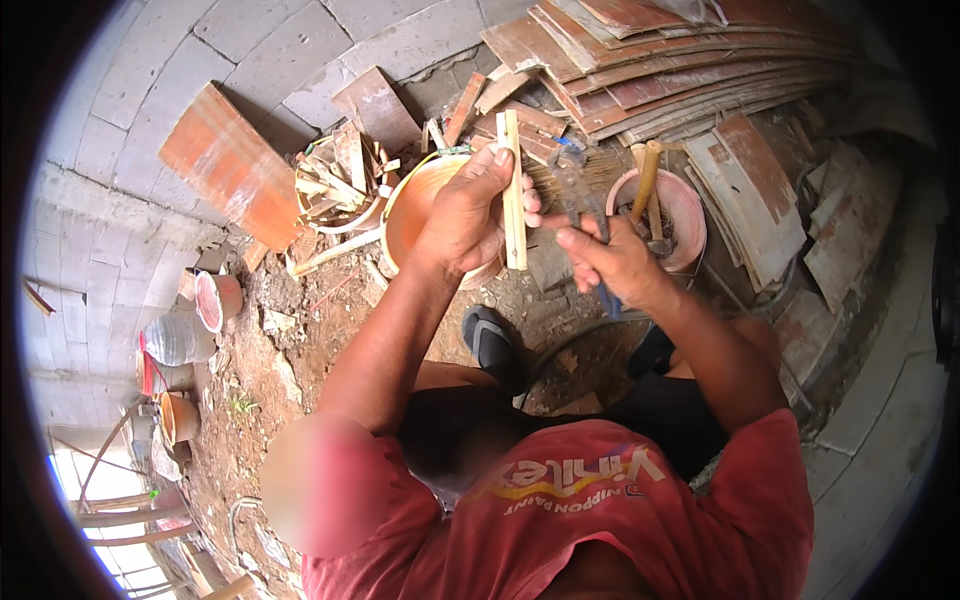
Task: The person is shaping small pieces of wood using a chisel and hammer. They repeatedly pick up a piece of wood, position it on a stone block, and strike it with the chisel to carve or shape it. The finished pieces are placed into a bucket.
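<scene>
My left hand (478,205) is closed on a pale wooden strip (514,215), held upright with its thumb against the upper part. My right hand (612,262) grips a dark metal hand tool (575,185) with a blue handle end; motion blurs it, so its exact kind is unclear. The tool's head is close to the strip, on its right side. Behind my left wrist stands an orange bucket (408,212), partly hidden by the hand. A wooden-handled hammer (648,182) leans in a pink bucket (697,215), beyond my right hand.
Wood scraps (340,175) fill a container left of the orange bucket. Stacked reddish boards (690,70) lie at the back right, with loose panels (750,200) below them. An orange board (228,165) leans on the block wall (270,45). Buckets (218,300) stand along the left.
</scene>
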The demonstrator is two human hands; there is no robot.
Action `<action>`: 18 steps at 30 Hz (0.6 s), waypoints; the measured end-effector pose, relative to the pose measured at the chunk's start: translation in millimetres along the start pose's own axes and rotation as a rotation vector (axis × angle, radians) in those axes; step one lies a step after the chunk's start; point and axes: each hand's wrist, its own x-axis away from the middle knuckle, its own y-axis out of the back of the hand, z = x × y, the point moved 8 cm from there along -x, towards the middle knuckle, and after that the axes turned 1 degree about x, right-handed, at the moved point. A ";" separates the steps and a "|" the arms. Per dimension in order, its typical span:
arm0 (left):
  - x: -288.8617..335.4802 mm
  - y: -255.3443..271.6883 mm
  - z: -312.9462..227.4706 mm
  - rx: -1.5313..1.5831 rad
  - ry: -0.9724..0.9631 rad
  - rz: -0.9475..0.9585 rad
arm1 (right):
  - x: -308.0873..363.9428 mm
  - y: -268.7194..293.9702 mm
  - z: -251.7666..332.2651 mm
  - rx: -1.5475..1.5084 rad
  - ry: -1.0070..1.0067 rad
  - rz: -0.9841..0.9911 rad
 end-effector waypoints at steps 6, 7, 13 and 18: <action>-6.8 3.4 -2.4 -0.023 -0.069 -0.037 | -4.5 -19.2 -3.5 -0.092 0.035 0.065; -7.9 6.5 -3.8 -0.069 -0.082 -0.062 | -4.8 -15.9 -3.0 -0.073 0.033 0.035; -11.2 37.5 -2.1 -0.367 -0.076 -0.313 | -0.3 1.0 7.9 0.259 0.057 -0.141; -13.3 44.4 -10.6 -0.439 -0.169 -0.476 | 9.5 2.6 19.9 0.393 0.176 -0.235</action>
